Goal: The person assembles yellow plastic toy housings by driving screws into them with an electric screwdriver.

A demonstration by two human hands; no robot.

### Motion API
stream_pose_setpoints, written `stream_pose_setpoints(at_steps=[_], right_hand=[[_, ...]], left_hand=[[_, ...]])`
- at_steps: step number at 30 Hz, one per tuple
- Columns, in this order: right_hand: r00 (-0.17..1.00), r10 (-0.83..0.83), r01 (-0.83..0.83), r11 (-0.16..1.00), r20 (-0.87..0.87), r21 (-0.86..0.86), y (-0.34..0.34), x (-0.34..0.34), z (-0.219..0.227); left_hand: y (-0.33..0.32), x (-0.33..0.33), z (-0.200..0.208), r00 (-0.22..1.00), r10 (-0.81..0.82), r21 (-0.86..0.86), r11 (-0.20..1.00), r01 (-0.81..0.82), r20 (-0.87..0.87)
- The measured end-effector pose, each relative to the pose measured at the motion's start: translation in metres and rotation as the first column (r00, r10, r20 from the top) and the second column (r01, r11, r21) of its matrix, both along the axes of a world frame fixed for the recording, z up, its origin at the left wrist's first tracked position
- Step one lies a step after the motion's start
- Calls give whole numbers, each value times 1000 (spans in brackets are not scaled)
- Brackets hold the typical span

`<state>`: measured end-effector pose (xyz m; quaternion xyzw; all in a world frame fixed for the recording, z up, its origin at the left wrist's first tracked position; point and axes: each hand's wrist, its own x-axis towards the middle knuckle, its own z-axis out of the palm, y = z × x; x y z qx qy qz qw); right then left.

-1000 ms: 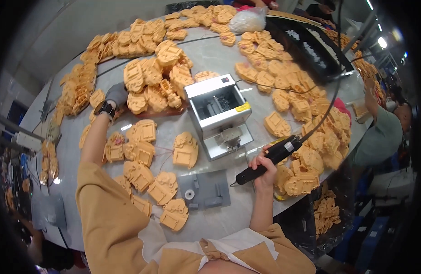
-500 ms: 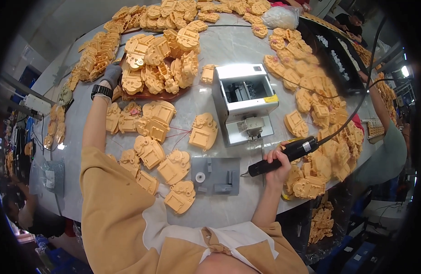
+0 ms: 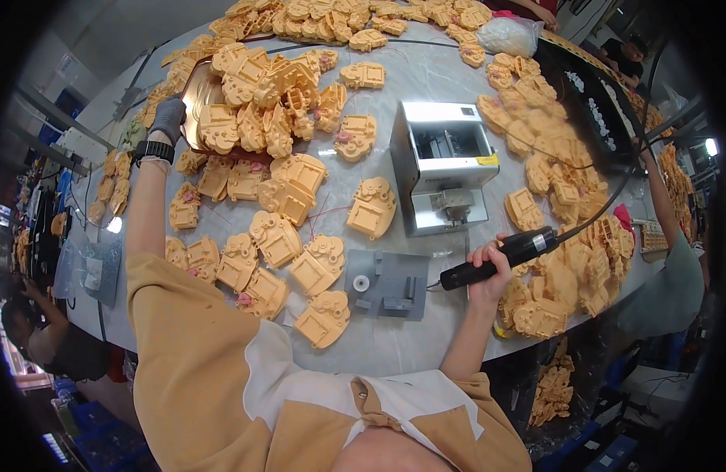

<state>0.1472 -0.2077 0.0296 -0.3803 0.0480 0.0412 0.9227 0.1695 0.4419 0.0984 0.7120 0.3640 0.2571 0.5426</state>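
At the far left, my left hand (image 3: 169,119), in a grey glove with a black watch at the wrist, holds the left edge of a shiny reddish-brown tray (image 3: 193,104). The tray is tilted, and yellow-orange plastic housings (image 3: 256,86) are heaped at its right side, some lying on the table beside it. My right hand (image 3: 491,271) is wrapped around a black electric screwdriver (image 3: 528,246) with a cable. Its tip points left, near a grey fixture plate (image 3: 385,285) that carries a white round piece (image 3: 361,283) and small raised blocks.
A white-and-silver box-shaped machine (image 3: 445,169) stands behind the fixture. Loose housings (image 3: 318,263) lie left of it, some with thin red wires. More housings (image 3: 571,197) are piled at right, beside a black tray (image 3: 587,102). A co-worker's arm (image 3: 658,189) reaches in at right.
My left hand has raised the tray's left side, and housings have slid right onto the table. The view has shifted slightly. My right hand still holds the screwdriver near the fixture.
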Motion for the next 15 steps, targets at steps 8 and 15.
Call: stream_pose_setpoints(at_steps=[8,15], right_hand=[[1000,20,-20,1000,16,-6,4,0,2],[1000,-7,7,1000,17,-21,0,1,3]], left_hand=[[49,-3,12,983,-23,373,924,90,-180],[-13,9,39,994,-91,134,988,83,56]])
